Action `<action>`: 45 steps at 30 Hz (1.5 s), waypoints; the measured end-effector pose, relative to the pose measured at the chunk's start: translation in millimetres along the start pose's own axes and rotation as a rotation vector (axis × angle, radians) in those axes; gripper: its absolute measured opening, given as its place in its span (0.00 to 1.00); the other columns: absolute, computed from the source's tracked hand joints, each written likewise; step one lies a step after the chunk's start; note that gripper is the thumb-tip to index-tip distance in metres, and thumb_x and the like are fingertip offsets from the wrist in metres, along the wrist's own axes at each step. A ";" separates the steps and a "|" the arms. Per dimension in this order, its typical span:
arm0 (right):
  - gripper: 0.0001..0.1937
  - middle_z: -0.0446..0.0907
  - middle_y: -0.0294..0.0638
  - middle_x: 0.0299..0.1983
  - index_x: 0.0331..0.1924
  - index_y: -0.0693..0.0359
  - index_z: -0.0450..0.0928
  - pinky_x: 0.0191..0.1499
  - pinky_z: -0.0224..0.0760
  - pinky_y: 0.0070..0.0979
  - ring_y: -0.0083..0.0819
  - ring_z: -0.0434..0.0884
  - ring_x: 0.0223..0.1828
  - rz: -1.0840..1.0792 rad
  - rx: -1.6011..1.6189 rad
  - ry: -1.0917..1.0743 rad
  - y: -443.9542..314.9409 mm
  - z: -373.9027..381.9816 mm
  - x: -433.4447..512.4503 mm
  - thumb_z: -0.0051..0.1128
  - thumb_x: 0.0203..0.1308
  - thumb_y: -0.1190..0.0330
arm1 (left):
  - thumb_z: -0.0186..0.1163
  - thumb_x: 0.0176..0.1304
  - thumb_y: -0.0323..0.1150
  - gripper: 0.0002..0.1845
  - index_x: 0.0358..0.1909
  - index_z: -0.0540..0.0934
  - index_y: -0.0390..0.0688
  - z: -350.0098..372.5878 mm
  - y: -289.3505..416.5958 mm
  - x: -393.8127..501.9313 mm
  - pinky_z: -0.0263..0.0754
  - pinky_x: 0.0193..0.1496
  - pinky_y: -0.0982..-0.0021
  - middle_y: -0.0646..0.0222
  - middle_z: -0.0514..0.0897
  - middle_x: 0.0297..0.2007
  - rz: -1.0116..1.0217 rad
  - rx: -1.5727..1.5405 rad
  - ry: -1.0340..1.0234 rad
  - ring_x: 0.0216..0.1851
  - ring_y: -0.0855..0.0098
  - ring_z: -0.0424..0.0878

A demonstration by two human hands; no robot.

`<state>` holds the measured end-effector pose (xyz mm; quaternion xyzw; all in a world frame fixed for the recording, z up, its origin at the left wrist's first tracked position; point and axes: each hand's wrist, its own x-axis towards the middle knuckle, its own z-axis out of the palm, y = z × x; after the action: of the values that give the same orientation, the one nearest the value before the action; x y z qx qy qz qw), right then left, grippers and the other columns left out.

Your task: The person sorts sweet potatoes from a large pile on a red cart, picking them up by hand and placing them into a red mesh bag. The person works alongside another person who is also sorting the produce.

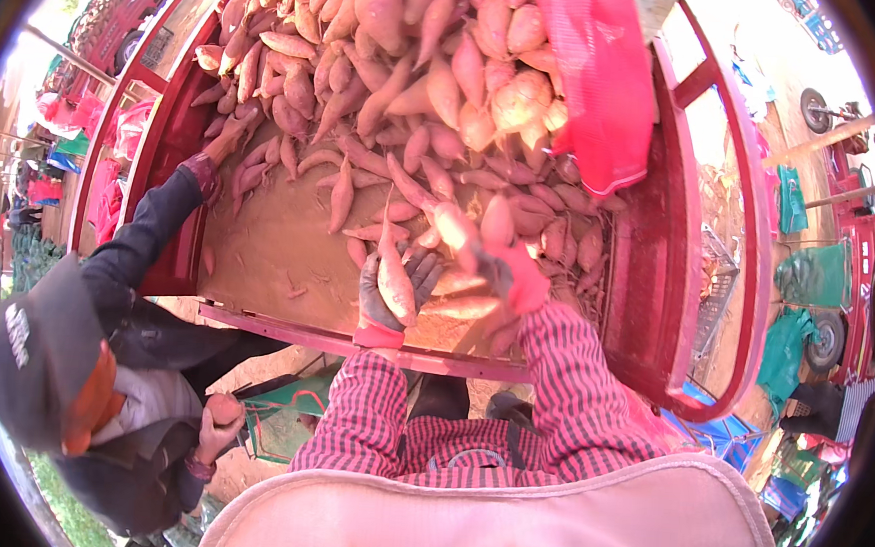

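Observation:
My left hand (421,272), in a grey and pink glove, cradles a long, tapering sweet potato (396,280) on its palm, the thin tip pointing away from me. To its right my right hand (509,274), gloved the same way and blurred, grips the near end of another sweet potato (452,225). Both hands are over the near edge of a red cargo bed (257,277). Beyond them rises a large heap of sweet potatoes (373,96). Several loose sweet potatoes (462,306) lie beneath my right hand.
At left, a co-worker in a dark cap (42,347) reaches one hand (232,131) to the heap and holds a round sweet potato (225,409) in the other. A red mesh sack (606,96) hangs over the heap. Red rails (741,164) flank the bed. A green sack (278,422) stands below.

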<state>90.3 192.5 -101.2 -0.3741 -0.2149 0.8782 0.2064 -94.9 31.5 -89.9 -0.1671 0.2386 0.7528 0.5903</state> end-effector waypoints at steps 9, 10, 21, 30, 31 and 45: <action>0.52 0.76 0.42 0.67 0.79 0.59 0.59 0.72 0.68 0.32 0.29 0.74 0.69 -0.349 -0.214 -0.167 -4.8 14.1 -281.2 0.81 0.49 0.71 | 0.50 0.79 0.56 0.35 0.75 0.65 0.40 101.7 -161.9 -169.7 0.65 0.73 0.58 0.54 0.72 0.68 0.523 1.128 -0.473 0.68 0.61 0.72; 0.55 0.72 0.43 0.70 0.79 0.60 0.57 0.74 0.65 0.33 0.29 0.71 0.71 -0.420 -0.093 -0.220 -5.6 6.3 -315.6 0.83 0.46 0.71 | 0.50 0.78 0.55 0.36 0.75 0.63 0.38 116.1 -192.4 -194.7 0.66 0.72 0.57 0.52 0.72 0.68 0.660 1.399 -0.351 0.68 0.60 0.72; 0.40 0.68 0.44 0.73 0.79 0.60 0.56 0.73 0.67 0.37 0.38 0.73 0.71 -1.125 0.525 0.198 65.0 -168.3 -590.7 0.65 0.67 0.65 | 0.62 0.74 0.42 0.40 0.79 0.55 0.35 192.1 -429.1 -330.3 0.54 0.79 0.53 0.40 0.59 0.76 -0.023 1.598 -1.412 0.79 0.46 0.57; 0.23 0.83 0.41 0.52 0.63 0.58 0.72 0.49 0.88 0.41 0.40 0.87 0.48 -1.451 0.537 0.778 39.2 -387.6 -763.0 0.66 0.70 0.62 | 0.63 0.73 0.45 0.29 0.68 0.74 0.39 169.4 -419.1 -318.1 0.68 0.72 0.59 0.52 0.75 0.67 -0.432 2.040 -1.413 0.69 0.54 0.74; 0.20 0.84 0.41 0.49 0.58 0.60 0.75 0.44 0.88 0.41 0.40 0.87 0.47 -1.490 0.590 0.834 29.8 -411.8 -769.2 0.67 0.69 0.60 | 0.62 0.73 0.45 0.28 0.68 0.74 0.39 161.9 -406.2 -309.4 0.69 0.71 0.59 0.52 0.75 0.66 -0.433 2.074 -1.317 0.69 0.54 0.74; 0.14 0.85 0.39 0.37 0.52 0.60 0.81 0.40 0.85 0.33 0.32 0.86 0.33 -0.667 0.313 0.838 6.9 -457.9 -600.4 0.60 0.71 0.60 | 0.60 0.71 0.55 0.34 0.66 0.77 0.38 76.0 -205.3 -234.4 0.71 0.68 0.59 0.50 0.83 0.61 -0.342 2.187 -0.039 0.64 0.54 0.80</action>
<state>811.6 -25.3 -51.1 -0.5678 -0.0882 0.5630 0.5940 164.2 -76.9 65.0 0.4258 0.7394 0.0468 0.5195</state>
